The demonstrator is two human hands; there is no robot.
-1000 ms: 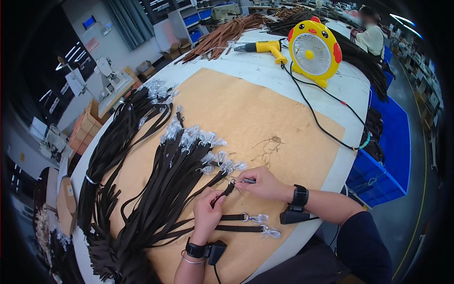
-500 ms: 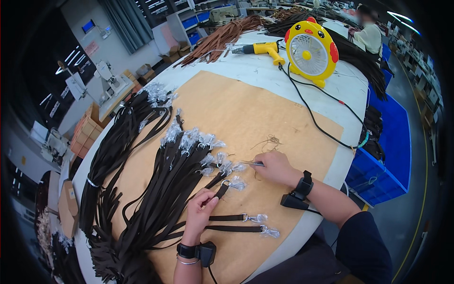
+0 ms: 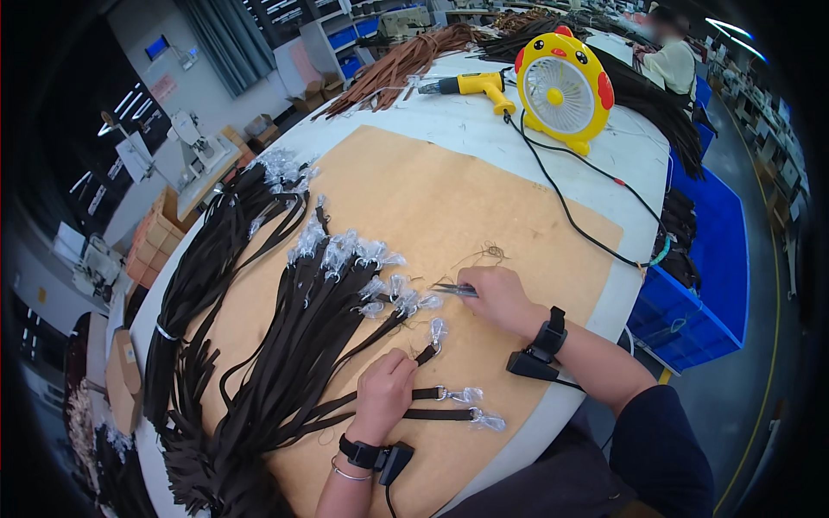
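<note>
Work strap (image 3: 425, 354) (dk., narrow): ctr. of brn. sheet (image 3: 518, 203), R of main strap bundle (image 3: 289, 354). Metal clasp (image 3: 438, 333) at strap end, in clear plastic wrap, pointing far. L hand (image 3: 386, 395): fingers closed on strap, just near of clasp. R hand (image 3: 499, 298): grips slim metal tool (image 3: 456, 290), tip pointing L, far side of clasp, apart from strap; tip gap too small to tell. Thread tangle (image 3: 494, 253): just far of R hand. 2 addl. straps (image 3: 439, 414): near side, R of L hand, w/ wrapped clasps. White table (image 3: 596, 298) under sheet; far end: yel. heat gun (image 3: 477, 84), yel. fan (image 3: 566, 93) to its R. Blue bin (image 3: 721, 259): far R, beside table.
</note>
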